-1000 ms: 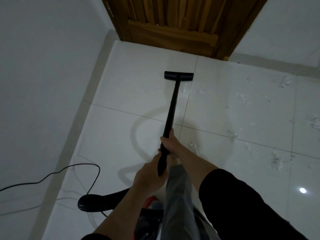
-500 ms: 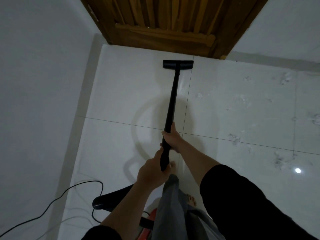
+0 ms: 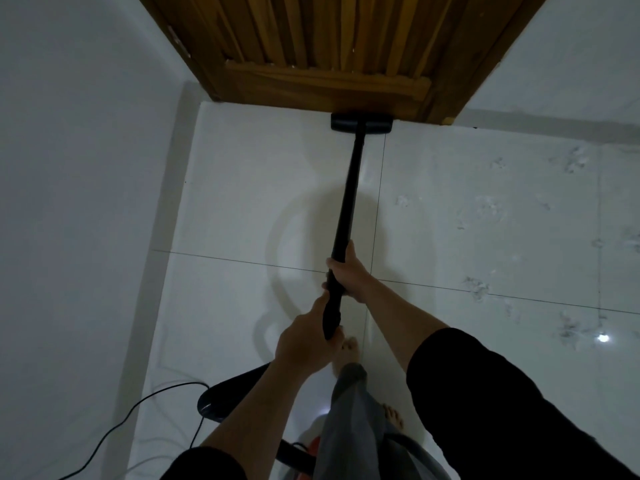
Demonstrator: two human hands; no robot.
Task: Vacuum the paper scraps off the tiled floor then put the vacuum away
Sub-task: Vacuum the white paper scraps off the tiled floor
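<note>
Both hands (image 3: 325, 306) grip wand (image 3: 348, 209); nozzle (image 3: 361, 123) touching door (image 3: 322, 46).

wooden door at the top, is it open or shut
Shut, as far as shows: the wooden door sits square in its frame, bottom edge along the tile, vacuum head right against it. Latch out of view.

Ahead of you a wooden door (image 3: 332, 50) with vertical slats and a brown frame fills the top of the view. A plain white wall (image 3: 76, 168) runs down your left, and another white wall (image 3: 568, 53) stands right of the door. A bright spot of light reflection (image 3: 603, 338) sits low right. Your bare feet (toes only partly visible) (image 3: 346, 351) show below grey trouser legs (image 3: 349, 420).
</note>
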